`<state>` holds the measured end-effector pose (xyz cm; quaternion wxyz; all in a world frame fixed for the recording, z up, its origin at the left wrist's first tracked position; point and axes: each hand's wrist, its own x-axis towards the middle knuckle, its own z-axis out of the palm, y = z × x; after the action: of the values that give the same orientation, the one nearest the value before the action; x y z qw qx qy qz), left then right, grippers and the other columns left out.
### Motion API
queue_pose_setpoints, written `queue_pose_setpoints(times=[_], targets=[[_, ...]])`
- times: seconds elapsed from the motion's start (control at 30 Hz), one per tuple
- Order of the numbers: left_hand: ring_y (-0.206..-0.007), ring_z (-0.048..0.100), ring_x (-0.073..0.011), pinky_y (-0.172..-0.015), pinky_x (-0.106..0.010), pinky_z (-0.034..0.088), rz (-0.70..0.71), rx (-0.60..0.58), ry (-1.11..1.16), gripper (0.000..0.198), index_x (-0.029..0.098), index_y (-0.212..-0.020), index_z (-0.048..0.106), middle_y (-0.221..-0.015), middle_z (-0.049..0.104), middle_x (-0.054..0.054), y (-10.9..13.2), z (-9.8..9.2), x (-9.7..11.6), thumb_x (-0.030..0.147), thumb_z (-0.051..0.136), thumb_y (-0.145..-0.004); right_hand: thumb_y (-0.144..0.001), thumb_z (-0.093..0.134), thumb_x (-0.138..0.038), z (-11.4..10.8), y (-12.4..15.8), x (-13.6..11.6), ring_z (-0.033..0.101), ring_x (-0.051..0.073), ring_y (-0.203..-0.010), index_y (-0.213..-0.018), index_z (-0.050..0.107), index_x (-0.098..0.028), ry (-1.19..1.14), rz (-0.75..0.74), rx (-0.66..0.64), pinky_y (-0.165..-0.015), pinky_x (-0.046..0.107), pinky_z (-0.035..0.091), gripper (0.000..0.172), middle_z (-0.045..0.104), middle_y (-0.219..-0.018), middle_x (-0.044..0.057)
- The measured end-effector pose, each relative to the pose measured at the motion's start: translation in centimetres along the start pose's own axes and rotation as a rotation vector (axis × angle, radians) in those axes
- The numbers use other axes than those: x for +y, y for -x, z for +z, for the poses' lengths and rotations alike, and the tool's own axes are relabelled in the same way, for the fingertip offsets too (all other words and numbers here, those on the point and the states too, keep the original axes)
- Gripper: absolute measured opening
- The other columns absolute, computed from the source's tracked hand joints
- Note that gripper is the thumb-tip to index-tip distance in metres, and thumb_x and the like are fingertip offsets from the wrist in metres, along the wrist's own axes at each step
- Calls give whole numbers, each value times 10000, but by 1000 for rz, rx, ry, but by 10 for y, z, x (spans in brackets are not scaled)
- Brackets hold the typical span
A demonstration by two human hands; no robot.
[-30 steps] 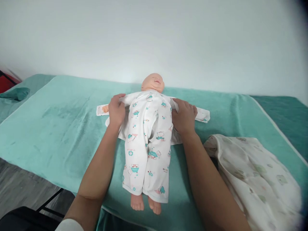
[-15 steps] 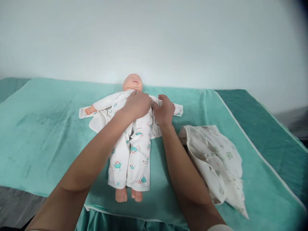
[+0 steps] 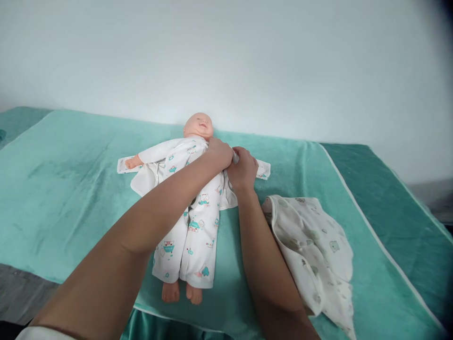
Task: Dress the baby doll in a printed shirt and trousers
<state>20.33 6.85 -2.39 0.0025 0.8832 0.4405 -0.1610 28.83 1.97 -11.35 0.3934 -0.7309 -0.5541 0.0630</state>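
A baby doll (image 3: 198, 125) lies on its back on a teal towel (image 3: 71, 189), dressed in a white printed romper (image 3: 191, 231). My left hand (image 3: 218, 153) reaches across the doll's chest and is closed on the romper fabric at the doll's far shoulder. Right beside it, my right hand (image 3: 243, 169) is also closed, pinching the same fabric near the sleeve. The two hands touch. The doll's other arm (image 3: 136, 161) lies stretched out to the left, and its bare feet (image 3: 181, 293) point toward me.
A crumpled cream printed cloth (image 3: 314, 245) lies on the towel to the right of the doll. A darker green cover (image 3: 396, 189) shows at the right. The white wall (image 3: 226, 56) stands right behind the bed. The near towel edge hangs over the front.
A second ago my hands were on either side of the doll's torso. My left hand has crossed over to the doll's far shoulder, joining my right hand there. The view has shifted.
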Motion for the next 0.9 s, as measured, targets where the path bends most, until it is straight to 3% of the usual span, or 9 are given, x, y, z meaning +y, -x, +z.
queue_pose_setpoints(times=[0.13, 0.27, 0.33, 0.6, 0.77, 0.9], targets=[[-1267, 680, -334, -1097, -475, 500, -5, -11, 33, 366, 184, -1252, 763, -1371, 725, -176, 3, -6, -10, 204, 629, -912, -864, 533, -199, -3, -2, 3, 635, 304, -1212, -1242, 670, -193, -8, 19, -4, -1157, 509, 404, 402, 716, -1277, 112], [-1256, 679, -365, -1066, -496, 508, -40, 19, 22, 455, 197, -1270, 759, -1310, 748, -188, 9, -9, -20, 161, 716, -819, -853, 516, -205, -4, -4, 6, 653, 305, -1149, -1286, 659, -180, -62, 63, -13, -1113, 494, 436, 456, 728, -1254, 127], [-1265, 669, -365, -1062, -495, 500, -42, 10, -6, 444, 195, -1277, 752, -1322, 741, -187, 8, -6, -19, 167, 703, -837, -856, 502, -206, -3, -4, 7, 653, 306, -1130, -1284, 661, -181, -73, 73, -31, -1108, 498, 432, 458, 731, -1240, 132], [-1191, 712, -319, -999, -417, 519, 149, -31, -29, 357, 172, -1217, 757, -1267, 765, -172, -8, 4, -11, 135, 621, -889, -903, 473, -240, -6, -6, 8, 643, 302, -1083, -1253, 675, -192, -45, 100, -64, -1038, 460, 451, 406, 737, -1212, 124], [-1187, 708, -339, -982, -431, 515, 172, 42, -58, 417, 158, -1273, 722, -1262, 756, -182, 12, -7, -27, 106, 616, -874, -897, 477, -223, -17, -7, 9, 640, 285, -974, -1176, 705, -219, -3, 188, -77, -919, 405, 483, 361, 744, -1096, 100], [-1166, 709, -368, -974, -453, 503, 107, 94, -42, 456, 173, -1267, 728, -1219, 763, -175, 39, -23, -40, 58, 635, -835, -860, 482, -220, -22, -10, 14, 618, 271, -911, -1062, 716, -221, -54, 177, -56, -843, 363, 469, 310, 733, -986, 83]])
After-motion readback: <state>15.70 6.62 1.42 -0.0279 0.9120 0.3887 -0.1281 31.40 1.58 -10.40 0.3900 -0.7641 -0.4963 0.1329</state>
